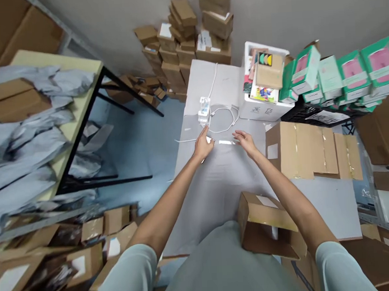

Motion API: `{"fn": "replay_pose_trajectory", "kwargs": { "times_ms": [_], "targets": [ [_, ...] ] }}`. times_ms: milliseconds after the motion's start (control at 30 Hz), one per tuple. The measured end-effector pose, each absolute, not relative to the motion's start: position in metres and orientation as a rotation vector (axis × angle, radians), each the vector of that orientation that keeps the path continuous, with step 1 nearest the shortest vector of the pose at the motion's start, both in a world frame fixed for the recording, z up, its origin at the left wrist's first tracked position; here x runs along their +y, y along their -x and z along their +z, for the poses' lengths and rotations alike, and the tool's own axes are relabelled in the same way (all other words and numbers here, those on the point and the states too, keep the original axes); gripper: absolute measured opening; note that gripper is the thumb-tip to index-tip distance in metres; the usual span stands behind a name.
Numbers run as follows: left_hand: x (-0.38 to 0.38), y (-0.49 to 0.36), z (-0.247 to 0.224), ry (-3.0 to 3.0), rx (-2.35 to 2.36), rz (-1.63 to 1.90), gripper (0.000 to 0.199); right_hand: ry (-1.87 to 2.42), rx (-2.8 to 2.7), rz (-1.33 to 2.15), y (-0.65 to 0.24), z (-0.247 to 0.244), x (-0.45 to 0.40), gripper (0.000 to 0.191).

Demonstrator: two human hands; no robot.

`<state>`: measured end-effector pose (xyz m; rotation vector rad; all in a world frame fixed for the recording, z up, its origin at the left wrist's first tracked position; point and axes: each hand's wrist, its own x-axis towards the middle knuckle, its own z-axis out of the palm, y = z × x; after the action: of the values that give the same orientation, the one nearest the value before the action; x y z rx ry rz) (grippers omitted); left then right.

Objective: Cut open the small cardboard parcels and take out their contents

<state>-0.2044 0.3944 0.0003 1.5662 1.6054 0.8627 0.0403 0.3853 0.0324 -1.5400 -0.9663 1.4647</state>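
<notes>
My left hand (203,146) is closed around a small whitish thing with a dark end, mostly covered by the fingers; I cannot make out what it is. To its right, my right hand (245,143) has its fingers curled together at the right end of a short glossy white strip (226,142). The strip spans part of the gap between both hands, low over the table (213,196). Just beyond my left hand stands a small white and clear pack (204,109). A white cable (226,130) lies looped beside it.
At the back right are a white box (261,111) of booklets and a black crate (323,115) of green-and-pink boxes. Cardboard boxes (295,151) lie to the right; an open carton (267,224) sits near my body. Grey parcels (27,141) cover the left table.
</notes>
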Motion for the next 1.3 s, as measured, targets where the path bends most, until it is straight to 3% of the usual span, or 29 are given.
{"fn": "replay_pose_trajectory", "kwargs": {
  "times_ms": [267,500,667,833,967,1100,1233,1300],
  "targets": [
    [0.322,0.297,-0.036,-1.367,1.827,0.771,0.084,1.542,-1.992,1.233,0.051,-0.031,0.357,0.065],
    [0.248,0.331,-0.028,-1.319,1.839,0.908,0.09,1.513,-2.089,1.286,0.073,-0.046,0.364,0.078],
    [0.193,0.329,-0.012,-1.317,1.845,0.933,0.089,1.557,-2.035,1.268,0.068,-0.034,0.369,0.077],
    [0.139,0.288,0.002,-1.282,1.772,0.957,0.083,1.537,-2.014,1.156,0.021,0.014,0.336,0.072],
    [0.09,0.237,0.012,-1.234,1.617,0.938,0.072,1.526,-1.935,1.075,-0.056,0.074,0.263,0.067],
    [0.044,0.188,0.013,-1.152,1.436,0.82,0.059,1.76,-1.703,0.734,-0.154,0.125,0.14,0.071],
    [0.015,0.157,0.003,-1.01,1.291,0.66,0.052,2.107,-1.199,0.416,-0.232,0.129,-0.011,0.092],
    [0.009,0.148,-0.005,-0.988,1.252,0.597,0.054,2.225,-0.869,0.457,-0.247,0.114,-0.077,0.104]
  ]
}}
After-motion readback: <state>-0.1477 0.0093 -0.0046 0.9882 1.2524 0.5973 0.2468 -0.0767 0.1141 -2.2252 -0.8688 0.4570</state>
